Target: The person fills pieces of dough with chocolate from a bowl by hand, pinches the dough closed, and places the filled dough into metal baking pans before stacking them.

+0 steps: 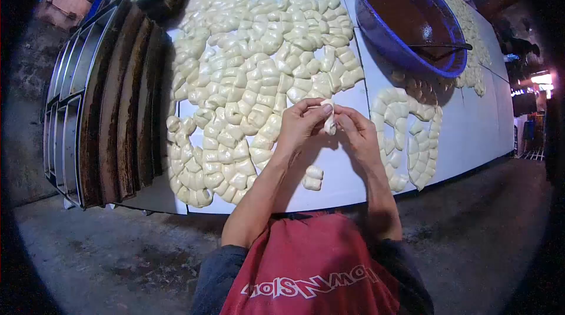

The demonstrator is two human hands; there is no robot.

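At mid-frame the left hand [300,125] and right hand [358,134] pinch one small dough piece [329,122] between closed fingertips above the white table [347,174], apparently sealing it; setting it down would call for bare space near the two loose pieces [313,178] just below.

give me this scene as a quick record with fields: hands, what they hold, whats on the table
left hand: pinches a dough piece from its left side
right hand: holds the same dough piece from its right side
table: white
dough mass: many pale pieces spread over the table's left part
curved rows: dough pieces lined up right of the hands
loose pieces: two, near the table's front edge
bowl: blue, holds brown filling and a utensil
trays: metal, at the table's left end
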